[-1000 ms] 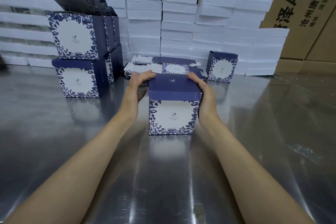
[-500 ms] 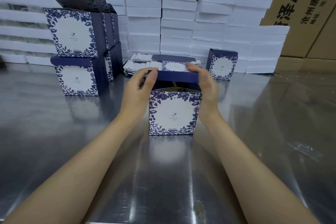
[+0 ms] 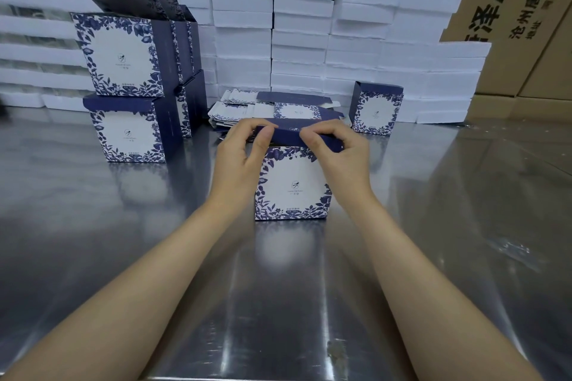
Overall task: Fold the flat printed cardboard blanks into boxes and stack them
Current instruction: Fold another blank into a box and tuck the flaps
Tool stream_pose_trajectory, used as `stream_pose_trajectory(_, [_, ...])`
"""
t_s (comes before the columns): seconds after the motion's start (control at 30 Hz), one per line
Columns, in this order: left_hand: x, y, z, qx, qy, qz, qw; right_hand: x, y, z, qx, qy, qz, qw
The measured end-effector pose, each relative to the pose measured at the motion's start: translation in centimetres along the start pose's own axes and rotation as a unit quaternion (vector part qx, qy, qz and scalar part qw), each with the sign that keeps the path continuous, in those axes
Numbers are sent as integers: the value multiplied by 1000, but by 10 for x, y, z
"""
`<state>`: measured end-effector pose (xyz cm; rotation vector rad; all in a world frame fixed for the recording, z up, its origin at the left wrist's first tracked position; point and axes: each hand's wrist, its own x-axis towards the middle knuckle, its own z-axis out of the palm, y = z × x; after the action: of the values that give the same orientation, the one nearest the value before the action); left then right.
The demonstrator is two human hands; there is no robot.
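Left hand (image 3: 240, 158) and right hand (image 3: 335, 153) both pinch the dark-blue lid flap (image 3: 286, 136) of the blue-floral white cardboard box (image 3: 292, 192), probably creasing it for tucking shut.

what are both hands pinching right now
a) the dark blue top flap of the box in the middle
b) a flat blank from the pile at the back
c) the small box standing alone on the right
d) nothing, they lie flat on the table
a: the left hand and the right hand each pinch the dark blue top flap of the box standing between them.
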<state>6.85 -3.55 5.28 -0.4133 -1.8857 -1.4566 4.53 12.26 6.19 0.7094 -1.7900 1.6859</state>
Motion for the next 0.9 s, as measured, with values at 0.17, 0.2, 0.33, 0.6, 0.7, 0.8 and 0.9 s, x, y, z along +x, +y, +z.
stream_pose_trajectory(0.17, [0, 1, 1, 5, 3, -12, 1000, 7, -5, -1, 4, -7, 7, 1000])
stream_pose_trajectory(0.2, [0, 2, 1, -1, 4, -16, 1000, 8, -5, -1, 5, -7, 11, 1000])
stream_pose_trajectory(0.33, [-2, 8, 5, -40, 16, -29, 999, 7, -4, -2, 8, -9, 25, 1000])
stream_pose_trajectory(0.6, [-1, 9, 4, -52, 63, -26, 996, 9, -9, -6, 33, 33, 13, 999])
stream_pose_trajectory(0.7, [-2, 10, 3, -46, 59, 4, 997, 11, -12, -6, 22, 42, 25, 999])
stream_pose_trajectory(0.8, [-4, 9, 2, -24, 40, 44, 998, 9, -13, -6, 18, 35, 22, 999])
stream_pose_trajectory(0.9, [-2, 7, 1, 15, 46, 59, 997, 6, -16, -3, 1, 9, -9, 1000])
